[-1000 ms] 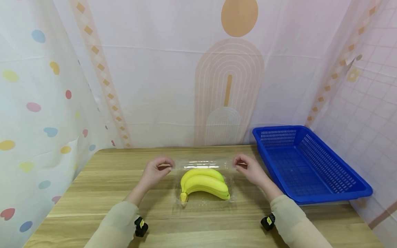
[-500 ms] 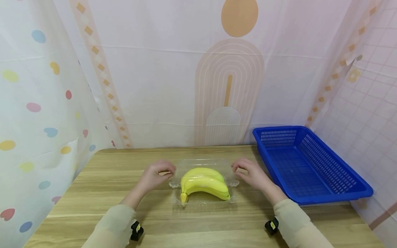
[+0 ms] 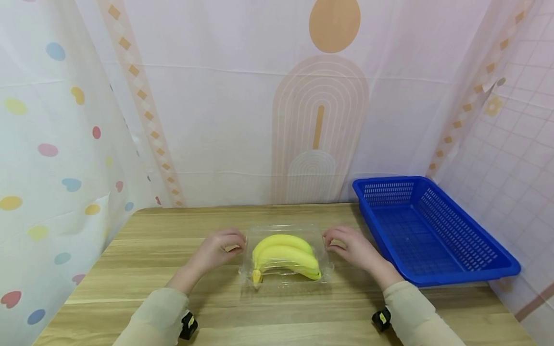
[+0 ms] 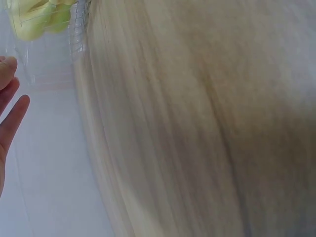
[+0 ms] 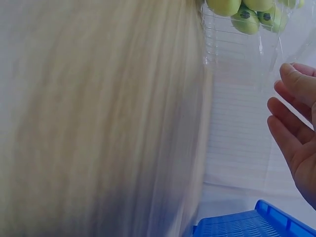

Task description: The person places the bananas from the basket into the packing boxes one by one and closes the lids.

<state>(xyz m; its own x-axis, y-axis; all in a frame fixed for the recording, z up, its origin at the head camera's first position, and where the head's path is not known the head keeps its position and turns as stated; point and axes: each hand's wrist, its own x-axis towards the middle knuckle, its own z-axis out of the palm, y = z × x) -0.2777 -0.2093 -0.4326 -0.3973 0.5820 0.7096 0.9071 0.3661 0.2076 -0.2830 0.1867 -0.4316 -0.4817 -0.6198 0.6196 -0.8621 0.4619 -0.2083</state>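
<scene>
A bunch of yellow bananas (image 3: 289,254) lies inside a clear plastic clamshell box (image 3: 283,229) at the middle of the table, stem end toward the near left. The box's hinged lid slopes down over the fruit. My left hand (image 3: 220,250) pinches the lid's left side between thumb and fingertips, and my right hand (image 3: 351,247) does the same on the right. In the right wrist view the thumb and forefinger of that hand meet at the plastic, the other fingers spread loosely. Rounded banana tips (image 5: 245,19) show through the plastic there.
A blue plastic basket (image 3: 411,230) with slotted walls stands at the right back of the wooden table (image 3: 164,240), close to my right forearm. Patterned curtains (image 3: 216,120) hang behind and on both sides. Black wrist cameras (image 3: 188,326) sit on both cuffs.
Both hands have come slightly down and toward me, bringing the raised lid forward and down over the bananas. The bananas and the blue basket have stayed put.
</scene>
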